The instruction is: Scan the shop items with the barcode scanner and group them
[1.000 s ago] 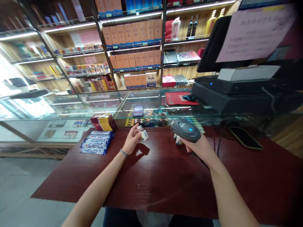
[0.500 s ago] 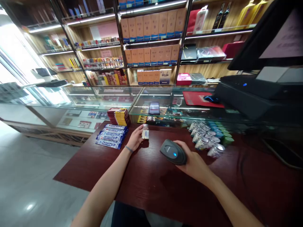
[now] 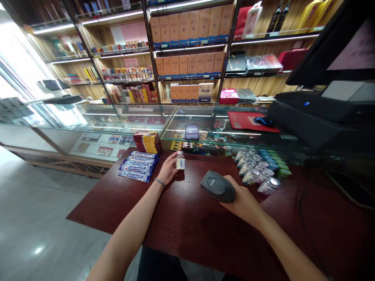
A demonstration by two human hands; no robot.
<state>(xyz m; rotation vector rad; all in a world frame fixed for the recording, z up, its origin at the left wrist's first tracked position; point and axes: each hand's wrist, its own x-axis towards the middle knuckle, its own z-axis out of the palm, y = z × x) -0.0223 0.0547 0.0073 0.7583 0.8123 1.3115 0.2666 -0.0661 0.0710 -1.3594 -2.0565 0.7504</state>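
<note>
Holding what in your left hand (image 3: 168,168)?

My fingers are closed around a small bottle (image 3: 180,160). It is upright, at the far edge of the dark red surface (image 3: 187,226). Whether its base touches the wood, I cannot tell.

And the right hand (image 3: 243,199)?

It grips a black scanner (image 3: 218,186), low over the surface. The scanner's head is turned toward the bottle, a little apart from it.

What lies around them?

Blue packs (image 3: 137,167) sit in a row just left of my left hand, with a red and yellow stack (image 3: 147,142) behind them. A cluster of bottles (image 3: 254,171) with silver and green caps stands beyond my right hand, against the glass case (image 3: 131,117). A phone (image 3: 191,132) lies on the glass.
</note>
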